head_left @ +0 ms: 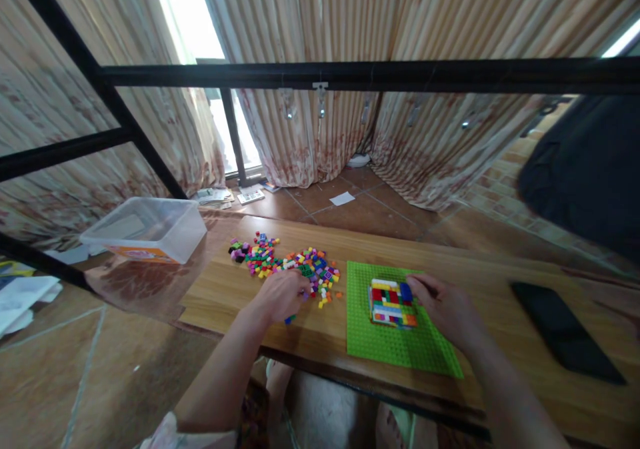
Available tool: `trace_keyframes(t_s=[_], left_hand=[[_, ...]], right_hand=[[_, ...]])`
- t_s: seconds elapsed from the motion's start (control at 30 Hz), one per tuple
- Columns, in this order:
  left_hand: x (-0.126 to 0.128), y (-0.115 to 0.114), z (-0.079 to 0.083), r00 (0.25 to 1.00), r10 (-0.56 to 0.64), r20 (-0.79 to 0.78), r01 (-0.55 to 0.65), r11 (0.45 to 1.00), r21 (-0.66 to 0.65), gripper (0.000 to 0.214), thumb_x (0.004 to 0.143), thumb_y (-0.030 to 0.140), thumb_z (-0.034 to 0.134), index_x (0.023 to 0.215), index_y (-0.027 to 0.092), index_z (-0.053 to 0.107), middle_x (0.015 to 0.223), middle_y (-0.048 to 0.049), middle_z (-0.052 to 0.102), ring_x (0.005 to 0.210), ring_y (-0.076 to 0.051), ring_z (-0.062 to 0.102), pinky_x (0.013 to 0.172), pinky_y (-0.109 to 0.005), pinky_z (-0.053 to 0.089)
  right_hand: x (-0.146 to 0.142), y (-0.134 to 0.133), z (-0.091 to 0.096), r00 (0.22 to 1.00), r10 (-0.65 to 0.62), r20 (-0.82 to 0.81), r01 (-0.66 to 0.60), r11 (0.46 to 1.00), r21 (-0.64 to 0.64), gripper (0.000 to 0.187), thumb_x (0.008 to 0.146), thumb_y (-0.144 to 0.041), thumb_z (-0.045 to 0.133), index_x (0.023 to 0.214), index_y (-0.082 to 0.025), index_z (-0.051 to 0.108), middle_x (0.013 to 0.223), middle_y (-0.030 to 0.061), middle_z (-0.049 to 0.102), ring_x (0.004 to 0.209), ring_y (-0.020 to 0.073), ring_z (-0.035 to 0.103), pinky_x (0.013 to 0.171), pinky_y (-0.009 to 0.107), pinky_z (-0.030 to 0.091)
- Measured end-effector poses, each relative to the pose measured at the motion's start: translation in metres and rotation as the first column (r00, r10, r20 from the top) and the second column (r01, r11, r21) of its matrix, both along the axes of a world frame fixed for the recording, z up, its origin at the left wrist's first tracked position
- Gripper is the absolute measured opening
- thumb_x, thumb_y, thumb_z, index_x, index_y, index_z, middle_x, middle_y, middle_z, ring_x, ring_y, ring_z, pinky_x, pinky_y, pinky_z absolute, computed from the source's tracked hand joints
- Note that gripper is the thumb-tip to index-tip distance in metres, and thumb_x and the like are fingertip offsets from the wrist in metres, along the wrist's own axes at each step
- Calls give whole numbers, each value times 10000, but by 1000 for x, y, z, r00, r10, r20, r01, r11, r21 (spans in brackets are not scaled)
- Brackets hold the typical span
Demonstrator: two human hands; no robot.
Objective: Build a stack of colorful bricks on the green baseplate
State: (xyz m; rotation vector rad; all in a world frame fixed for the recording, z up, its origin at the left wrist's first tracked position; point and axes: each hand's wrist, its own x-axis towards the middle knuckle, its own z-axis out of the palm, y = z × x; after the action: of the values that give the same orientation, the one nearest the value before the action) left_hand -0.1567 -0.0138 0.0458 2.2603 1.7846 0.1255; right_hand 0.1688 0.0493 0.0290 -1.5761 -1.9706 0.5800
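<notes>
A green studded baseplate (pixel 360 339) lies on the wooden table, bearing a small block of toy bricks (pixel 387 302) in white, red, blue, yellow and orange. My right hand (pixel 443 306) is closed, thumb and fingers pinching a blue brick (pixel 405 292) at the upper right corner of that block. Whether the blue brick is pressed down fully I cannot tell. At the near edge of a loose brick pile (pixel 265 259) is my left hand (pixel 285 296), its fingers curled together; what they hold, if anything, is hidden. A few small bricks (pixel 290 319) lie just beside it.
A dark phone or tablet (pixel 565 332) rests on the table's right side. Beyond the left end of the table stands a clear plastic bin (pixel 150 229) with an orange label. A black metal rail (pixel 350 76) crosses in front of the curtains (pixel 310 136).
</notes>
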Motion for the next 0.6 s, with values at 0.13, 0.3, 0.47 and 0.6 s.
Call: trace_keyframes(t_s=[0.13,0.3,0.47,0.6], left_hand=[[5,1,0,998,25,-65,-25,1000,-5,232,810,178,484,823,218,712,900,-60,716,880,-227,664,737,-294,458],[17,2,4,993,46,-104,-48,999,-11,197,821,182,459,817,194,655,884,-75,709,850,-240,671,718,-308,458],[23,3,9,992,62,-114,-65,997,-27,177,844,224,463,812,185,633,859,-86,703,828,-241,667,712,-311,455],[21,3,13,995,97,-38,-97,995,-11,175,850,254,490,808,184,644,818,-76,701,792,-225,658,706,-302,444]], right_hand=[[-2,-1,1,999,37,-11,-37,999,34,381,864,-472,493,958,-211,753,928,65,773,823,247,713,735,336,529],[-3,-2,2,999,43,-18,-42,998,41,353,876,-453,494,946,-223,752,910,58,773,801,236,711,709,323,522],[-3,-3,3,999,46,-23,-44,997,67,349,894,-437,480,950,-223,749,891,56,773,788,228,707,708,315,512],[-2,-3,4,997,48,-62,-43,996,82,344,900,-426,482,957,-214,747,910,61,772,813,225,707,731,314,515]])
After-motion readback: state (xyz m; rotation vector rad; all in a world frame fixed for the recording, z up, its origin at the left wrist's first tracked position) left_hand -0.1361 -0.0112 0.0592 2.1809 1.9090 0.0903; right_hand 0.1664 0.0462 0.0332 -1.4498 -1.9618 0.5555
